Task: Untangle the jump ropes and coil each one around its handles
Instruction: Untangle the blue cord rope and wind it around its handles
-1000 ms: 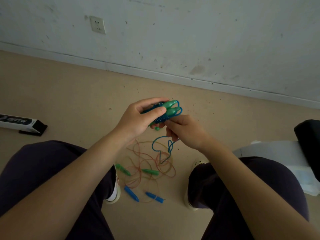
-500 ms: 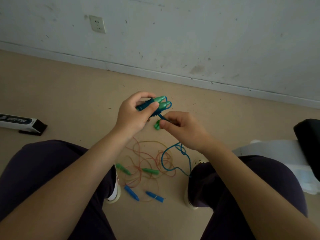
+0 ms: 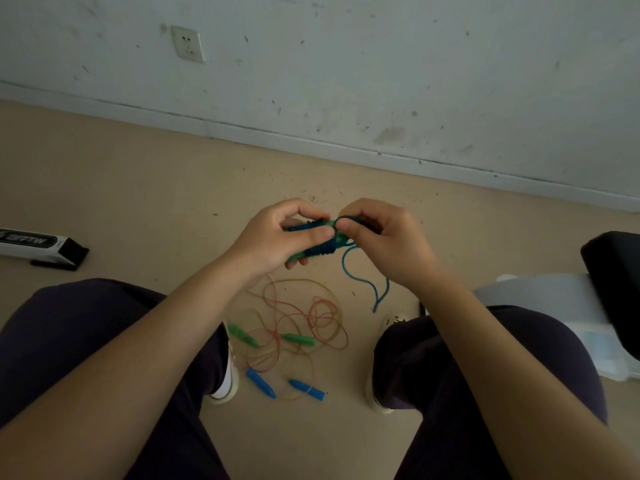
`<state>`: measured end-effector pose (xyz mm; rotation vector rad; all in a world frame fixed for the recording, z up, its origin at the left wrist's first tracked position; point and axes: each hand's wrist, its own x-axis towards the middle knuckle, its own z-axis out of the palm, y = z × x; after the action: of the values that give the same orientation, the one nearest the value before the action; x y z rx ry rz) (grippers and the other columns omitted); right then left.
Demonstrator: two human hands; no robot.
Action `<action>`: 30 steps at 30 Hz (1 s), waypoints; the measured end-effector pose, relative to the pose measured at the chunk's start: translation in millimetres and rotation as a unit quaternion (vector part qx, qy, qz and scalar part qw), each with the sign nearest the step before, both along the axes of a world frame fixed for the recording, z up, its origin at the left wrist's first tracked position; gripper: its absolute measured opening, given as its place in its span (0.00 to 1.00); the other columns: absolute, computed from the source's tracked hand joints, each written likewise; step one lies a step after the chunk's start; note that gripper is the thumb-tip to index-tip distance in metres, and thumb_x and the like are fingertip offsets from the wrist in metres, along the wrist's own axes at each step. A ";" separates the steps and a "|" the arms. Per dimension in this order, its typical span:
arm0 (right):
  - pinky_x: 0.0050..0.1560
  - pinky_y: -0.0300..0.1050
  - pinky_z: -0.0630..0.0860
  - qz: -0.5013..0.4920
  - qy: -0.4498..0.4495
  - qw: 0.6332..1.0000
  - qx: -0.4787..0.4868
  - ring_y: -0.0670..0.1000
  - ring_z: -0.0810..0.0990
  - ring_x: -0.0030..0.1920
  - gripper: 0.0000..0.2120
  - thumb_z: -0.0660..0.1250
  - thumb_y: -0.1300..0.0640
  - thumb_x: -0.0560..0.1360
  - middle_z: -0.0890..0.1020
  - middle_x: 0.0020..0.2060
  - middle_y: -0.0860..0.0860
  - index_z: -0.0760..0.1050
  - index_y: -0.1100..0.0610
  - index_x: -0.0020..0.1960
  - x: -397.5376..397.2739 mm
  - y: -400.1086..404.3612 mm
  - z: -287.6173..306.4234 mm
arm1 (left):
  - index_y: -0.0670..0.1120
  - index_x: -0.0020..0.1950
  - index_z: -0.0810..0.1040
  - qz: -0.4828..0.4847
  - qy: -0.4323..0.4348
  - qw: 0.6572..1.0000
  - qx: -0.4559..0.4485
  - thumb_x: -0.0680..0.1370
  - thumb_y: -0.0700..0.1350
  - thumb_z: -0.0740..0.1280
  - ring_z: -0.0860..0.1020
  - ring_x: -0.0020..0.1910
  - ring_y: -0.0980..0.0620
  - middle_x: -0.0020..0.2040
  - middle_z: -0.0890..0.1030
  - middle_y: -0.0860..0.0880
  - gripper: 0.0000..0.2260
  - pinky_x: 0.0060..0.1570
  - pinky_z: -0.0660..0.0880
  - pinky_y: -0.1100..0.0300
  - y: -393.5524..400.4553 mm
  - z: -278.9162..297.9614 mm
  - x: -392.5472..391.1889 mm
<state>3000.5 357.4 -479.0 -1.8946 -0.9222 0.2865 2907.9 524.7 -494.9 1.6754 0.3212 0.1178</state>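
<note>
At the centre of the frame the left hand clasps the green handles, blue rope already wound round them; the right hand pinches the rope just beside the bundle; a short tail dangles below. Best to keep the handles squeezed together, lay each turn snug against the last, and tuck the end under; the other ropes lie tangled on the floor, lower centre.

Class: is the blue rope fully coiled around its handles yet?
Not fully: the blue rope has a loose tail hanging below the right hand.
</note>
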 end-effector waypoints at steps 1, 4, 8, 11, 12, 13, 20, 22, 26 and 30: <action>0.40 0.44 0.72 -0.004 0.001 1.000 0.001 0.48 0.76 0.36 0.04 0.68 0.61 0.77 0.81 0.37 0.52 0.80 0.56 0.44 0.3 -0.3 -1.7 | 0.51 0.51 0.81 -0.013 0.002 1.000 -0.012 0.70 0.48 0.77 0.78 0.30 0.51 0.37 0.84 0.50 0.11 0.26 0.70 0.60 -0.7 1.3 -0.9; 0.41 0.50 0.74 -0.011 0.013 1.000 0.007 0.59 0.78 0.40 0.02 0.71 0.60 0.75 0.82 0.37 0.57 0.82 0.57 0.44 0.6 -1.4 -2.7 | 0.52 0.51 0.80 -0.046 0.022 0.998 -0.031 0.66 0.49 0.78 0.81 0.32 0.49 0.43 0.86 0.48 0.16 0.24 0.68 0.62 -3.1 1.5 -3.0; 0.39 0.41 0.73 -0.007 0.011 1.000 0.011 0.50 0.79 0.37 0.02 0.72 0.61 0.75 0.83 0.37 0.53 0.83 0.59 0.44 0.3 -2.1 2.3 | 0.50 0.55 0.80 -0.005 0.050 0.999 -0.017 0.69 0.43 0.79 0.81 0.29 0.49 0.45 0.85 0.45 0.16 0.23 0.65 0.62 -2.5 -1.7 1.2; 0.35 0.33 0.69 -0.016 0.028 0.999 0.019 0.41 0.75 0.32 0.02 0.71 0.63 0.75 0.81 0.35 0.48 0.82 0.60 0.44 -1.3 -1.4 5.6 | 0.49 0.54 0.80 -0.009 0.039 0.999 -0.023 0.70 0.42 0.79 0.79 0.29 0.49 0.44 0.84 0.44 0.15 0.22 0.64 0.62 -3.2 -1.4 2.6; 0.34 0.33 0.68 -0.021 0.041 0.999 0.020 0.41 0.74 0.30 0.02 0.70 0.63 0.75 0.81 0.35 0.49 0.82 0.61 0.44 -2.4 -1.4 6.1 | 0.49 0.54 0.80 -0.020 0.034 0.999 -0.027 0.70 0.41 0.78 0.79 0.29 0.49 0.44 0.84 0.44 0.15 0.22 0.64 0.62 -4.1 -1.0 2.4; 0.32 0.35 0.69 -0.028 0.050 0.998 0.022 0.42 0.73 0.28 0.03 0.70 0.63 0.75 0.82 0.35 0.51 0.82 0.61 0.44 -3.3 -1.5 6.2 | 0.49 0.54 0.80 -0.031 0.031 0.999 -0.031 0.71 0.40 0.78 0.79 0.30 0.48 0.43 0.84 0.44 0.14 0.23 0.65 0.62 -4.5 -0.3 2.1; 0.28 0.38 0.71 -0.078 0.078 0.991 0.076 0.47 0.73 0.26 0.02 0.70 0.64 0.76 0.81 0.36 0.54 0.81 0.62 0.45 -1.6 0.1 8.0 | 0.51 0.60 0.78 -0.058 0.022 0.995 -0.080 0.75 0.36 0.72 0.81 0.38 0.50 0.43 0.84 0.52 0.16 0.32 0.71 0.64 4.3 -0.5 -0.3; 0.29 0.39 0.71 -0.083 0.074 0.989 0.093 0.49 0.73 0.26 0.02 0.70 0.64 0.76 0.82 0.36 0.53 0.81 0.61 0.44 -1.6 0.2 7.1 | 0.50 0.60 0.78 -0.009 0.015 0.997 -0.081 0.76 0.36 0.72 0.81 0.36 0.51 0.40 0.84 0.51 0.16 0.30 0.70 0.64 5.1 -0.6 1.7; 0.28 0.38 0.70 -0.060 0.066 0.994 0.069 0.48 0.72 0.25 0.05 0.72 0.64 0.74 0.81 0.32 0.46 0.82 0.55 0.42 -5.5 3.1 3.0 | 0.47 0.62 0.77 0.115 -0.002 0.989 -0.094 0.76 0.37 0.72 0.80 0.28 0.51 0.50 0.83 0.42 0.16 0.23 0.67 0.63 9.3 -2.8 6.7; 0.30 0.34 0.67 -0.002 0.042 0.999 -0.004 0.42 0.70 0.24 0.05 0.73 0.63 0.74 0.78 0.26 0.38 0.81 0.54 0.42 -11.7 8.3 0.8 | 0.45 0.65 0.76 0.169 -0.030 0.981 -0.095 0.77 0.38 0.71 0.78 0.25 0.51 0.52 0.82 0.42 0.16 0.22 0.68 0.61 8.9 -5.8 8.0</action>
<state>2988.9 365.7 -478.1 -1.8775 -0.8623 0.3654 2915.8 533.7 -500.7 1.4145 0.5532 0.3781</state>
